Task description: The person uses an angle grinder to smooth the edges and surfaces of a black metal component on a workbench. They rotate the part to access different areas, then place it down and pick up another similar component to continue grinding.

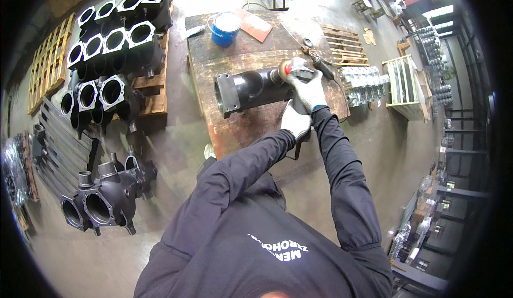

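Observation:
A black cast pipe body [256, 88] with a square bolt flange [228, 93] on its left end lies on a worn wooden table [230, 132]. At its far right end, a hand-held grinder [299, 65] with a grey head and a red part has its round working end against or just over the casting; contact cannot be told. My right hand [310, 91], in a white glove, is closed round the grinder's body near its head. Lower down, my gloved left hand [295, 120] is wrapped round the tool's rear part, which the glove mostly hides.
Farther back on the table stand a blue bucket [225, 29], a reddish flat sheet [255, 25] and a corded tool [323, 66]. Rows of black castings [112, 41] fill a pallet at left; another casting [101, 202] stands nearer. Silver castings [363, 84] sit beyond the table's right edge.

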{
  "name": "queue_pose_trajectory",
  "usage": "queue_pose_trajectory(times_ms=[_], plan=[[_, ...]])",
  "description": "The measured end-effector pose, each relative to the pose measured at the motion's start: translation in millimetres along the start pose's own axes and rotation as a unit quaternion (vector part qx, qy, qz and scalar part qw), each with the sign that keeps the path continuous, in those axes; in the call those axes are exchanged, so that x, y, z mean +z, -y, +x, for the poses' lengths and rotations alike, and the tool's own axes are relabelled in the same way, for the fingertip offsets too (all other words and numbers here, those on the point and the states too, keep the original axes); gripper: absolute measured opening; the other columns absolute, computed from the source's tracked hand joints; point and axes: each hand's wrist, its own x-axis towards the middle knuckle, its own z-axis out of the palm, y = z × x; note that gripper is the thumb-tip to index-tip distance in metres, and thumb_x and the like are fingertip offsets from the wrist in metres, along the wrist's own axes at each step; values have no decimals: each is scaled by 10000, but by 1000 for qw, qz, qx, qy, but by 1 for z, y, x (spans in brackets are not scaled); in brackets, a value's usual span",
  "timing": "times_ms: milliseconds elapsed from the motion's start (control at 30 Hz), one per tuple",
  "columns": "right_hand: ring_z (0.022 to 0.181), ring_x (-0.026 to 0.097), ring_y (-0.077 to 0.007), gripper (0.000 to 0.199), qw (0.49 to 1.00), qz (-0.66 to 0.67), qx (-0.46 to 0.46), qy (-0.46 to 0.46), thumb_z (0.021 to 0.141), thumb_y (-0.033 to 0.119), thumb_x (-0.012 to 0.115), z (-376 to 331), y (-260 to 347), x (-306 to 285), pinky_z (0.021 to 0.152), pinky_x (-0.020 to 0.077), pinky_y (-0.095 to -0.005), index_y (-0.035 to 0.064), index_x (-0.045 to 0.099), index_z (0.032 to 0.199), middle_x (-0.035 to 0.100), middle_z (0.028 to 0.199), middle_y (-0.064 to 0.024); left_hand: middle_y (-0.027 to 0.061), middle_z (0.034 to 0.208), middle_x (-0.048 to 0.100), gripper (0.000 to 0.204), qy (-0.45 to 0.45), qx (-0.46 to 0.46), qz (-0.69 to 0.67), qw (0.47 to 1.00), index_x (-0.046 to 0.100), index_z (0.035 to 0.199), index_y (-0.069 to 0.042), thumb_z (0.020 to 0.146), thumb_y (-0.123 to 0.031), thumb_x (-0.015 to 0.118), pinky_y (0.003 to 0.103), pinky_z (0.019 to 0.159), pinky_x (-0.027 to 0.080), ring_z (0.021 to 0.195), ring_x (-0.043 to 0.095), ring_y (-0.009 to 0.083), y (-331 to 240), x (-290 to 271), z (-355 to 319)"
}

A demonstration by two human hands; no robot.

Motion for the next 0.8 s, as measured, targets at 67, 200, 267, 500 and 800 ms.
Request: queue_pose_trajectory(times_ms=[67,200,267,500,800], plan=[[1181,642,-301,904,999,31,2,-14,776,365,880,1,1,-1,1017,502,-379,-49,357,1387,628,1282,-245,217,962,728,320,-24,10,67,997,646,1103,40,900,-208,652,398,823,544,923,718,319,1,2,1],[1161,645,-294,812,1000,0,-3,0,775,320,891,3,-1,-1,992,509,-388,-39,409,1320,634,1254,-225,203,1124,674,495,-33,-24,-17,999,545,1157,47,737,-108,757,407,930,525,1058,665,302,0,5,1],[1153,644,-288,796,999,16,-32,12,775,320,892,3,-2,-1,985,510,-392,-37,419,1305,636,1241,-218,202,1129,671,505,-47,-54,0,997,545,1157,41,732,-120,765,411,936,524,1070,660,301,0,7,0],[1133,640,-250,780,998,66,-12,0,794,286,887,0,-11,-11,988,512,-352,-32,407,1320,635,1235,-193,261,1235,636,691,-35,-71,60,995,486,1320,69,750,-206,765,390,985,505,1137,647,349,11,16,1],[1205,624,-304,845,999,25,4,-30,795,331,869,-7,-18,-28,1032,488,-389,-19,383,1391,612,1298,-237,304,1315,594,786,-15,-78,118,990,430,1397,97,757,-224,755,401,1058,464,1231,608,378,6,26,-7]])
